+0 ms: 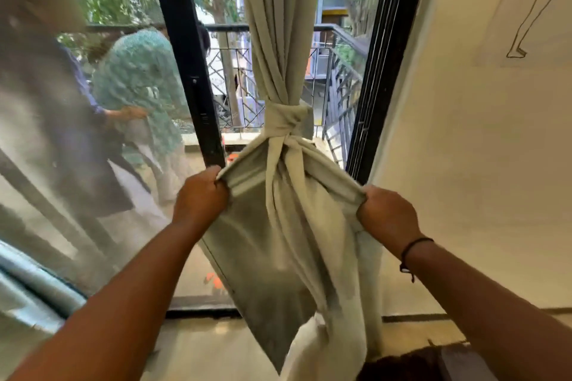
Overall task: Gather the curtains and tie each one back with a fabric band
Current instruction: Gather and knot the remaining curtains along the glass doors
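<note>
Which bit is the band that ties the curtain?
Find the black-framed glass door, then the pale beige gathered curtain hanging before it. Halfway down, the beige fabric band wraps sideways around the curtain's upright folds, knotted in front.

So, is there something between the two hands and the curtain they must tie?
Nothing visible. The left hand and the right hand both grip the curtain cloth directly, below the band already knotted around it.

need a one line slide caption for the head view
Both hands, left hand and right hand, pull the fabric band ends tight around the gathered curtain.
</note>
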